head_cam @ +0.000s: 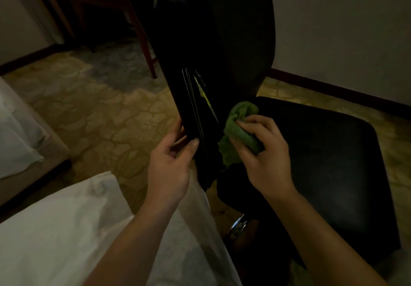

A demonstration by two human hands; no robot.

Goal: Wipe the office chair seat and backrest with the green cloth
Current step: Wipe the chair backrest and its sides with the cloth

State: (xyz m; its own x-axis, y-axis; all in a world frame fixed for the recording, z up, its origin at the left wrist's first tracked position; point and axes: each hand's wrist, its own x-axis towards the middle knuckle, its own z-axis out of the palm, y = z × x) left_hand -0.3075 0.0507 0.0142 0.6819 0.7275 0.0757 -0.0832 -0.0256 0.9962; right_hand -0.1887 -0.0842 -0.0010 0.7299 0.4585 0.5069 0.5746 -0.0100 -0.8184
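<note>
Hands: right hand (264, 152) grips bunched green cloth (239, 130) against black backrest (213, 52), just above seat (322, 152); left hand (170, 163) clasps backrest's edge.

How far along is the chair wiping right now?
Done: unclear, the dark surfaces show no wipe marks. In hand: the right hand holds the green cloth against the lower backrest while the left hand grips its edge. Left: probably the upper backrest and the seat.

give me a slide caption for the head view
The right hand presses a green cloth against the chair backrest while the left hand grips its edge.
</note>
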